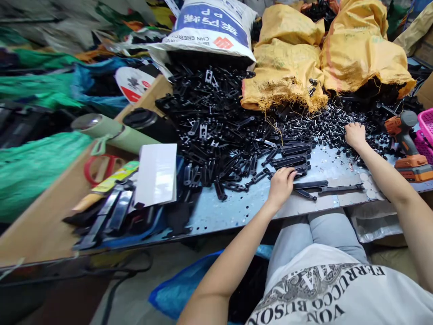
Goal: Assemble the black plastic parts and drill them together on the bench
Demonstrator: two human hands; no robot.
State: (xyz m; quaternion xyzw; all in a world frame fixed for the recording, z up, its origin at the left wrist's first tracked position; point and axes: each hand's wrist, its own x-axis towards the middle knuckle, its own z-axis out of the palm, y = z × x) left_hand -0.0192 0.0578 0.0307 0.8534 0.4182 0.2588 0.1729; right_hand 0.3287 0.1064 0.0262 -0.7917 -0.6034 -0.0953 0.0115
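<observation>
My left hand rests on the grey metal table, fingers curled over the end of a long black plastic strip. More flat black strips lie stacked just beyond it. My right hand reaches into a scatter of small black and silver rivets, fingers bent down into them; what they pinch is hidden. A big heap of black plastic parts spills from a white sack.
Yellow sacks lie at the back. An orange cordless drill and a pink basket sit at the right. A white card, red scissors and a green tube lie at the left. A blue bag sits below.
</observation>
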